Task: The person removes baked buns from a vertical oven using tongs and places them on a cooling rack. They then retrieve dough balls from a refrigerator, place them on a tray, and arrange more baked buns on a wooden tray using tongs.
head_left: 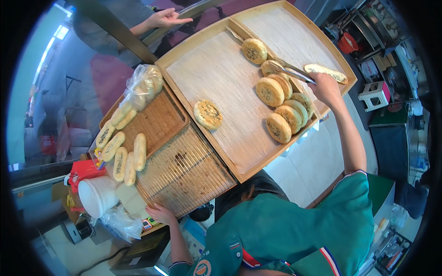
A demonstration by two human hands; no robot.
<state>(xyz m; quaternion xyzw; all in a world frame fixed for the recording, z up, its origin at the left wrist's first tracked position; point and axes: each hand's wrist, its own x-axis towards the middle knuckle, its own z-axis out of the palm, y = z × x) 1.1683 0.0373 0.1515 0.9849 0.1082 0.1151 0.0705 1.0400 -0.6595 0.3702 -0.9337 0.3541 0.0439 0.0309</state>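
My right hand (325, 89) holds metal tongs (293, 71) over the wooden tray's divider. Their tips reach a round flatbread (267, 68) topped with dark seeds; whether they pinch it is unclear. Just beyond the hand, a long seeded bread (331, 74) lies in the tray's right compartment. More round flatbreads (270, 92) lean together along the divider, and one (208, 114) lies flat by the left wall. My left hand (161, 214) is at the near left corner of a wire cooling rack (183, 172); I cannot tell if it grips the edge or only touches.
A woven basket tray (155, 120) lies on the rack's far side, with several long breads (114, 146) and a plastic bag of breads (146, 84) along its left. A white bucket (98, 196) stands left. Another person's hand (169, 18) points past the frame post. A stool (374, 96) stands right.
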